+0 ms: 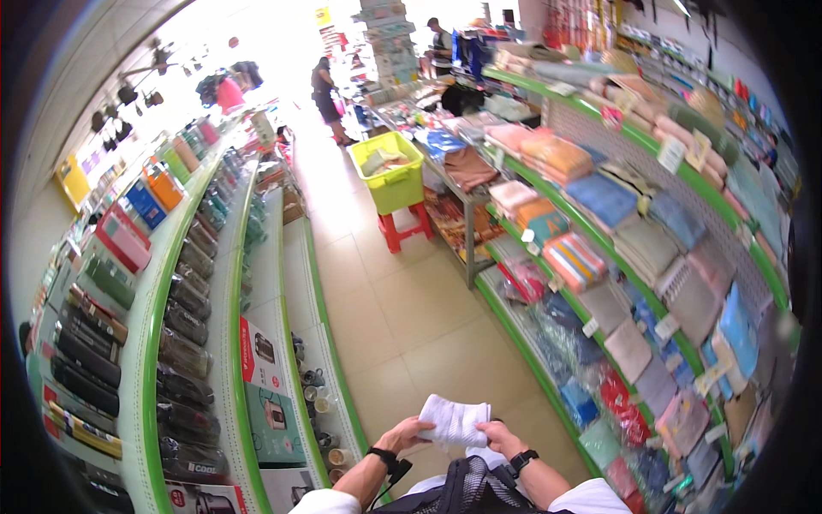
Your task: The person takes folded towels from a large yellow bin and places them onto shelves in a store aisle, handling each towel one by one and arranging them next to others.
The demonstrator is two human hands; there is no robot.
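Observation:
A folded white cloth [455, 420] is held low in front of me by both hands. My left hand [406, 434] grips its left edge, and my right hand [502, 438] grips its right lower side. Each wrist wears a black band. A dark mesh bag [467, 488] hangs at my chest just below the cloth. I stand in a shop aisle with a tiled floor [402, 317].
Green-edged shelves on the left [231, 343] hold flasks, cups and boxed goods. Shelves on the right [616, 257] carry folded towels and packaged cloths. A yellow bin [390, 176] sits on a red stool [406, 227] in the aisle. Two people stand far back near the entrance.

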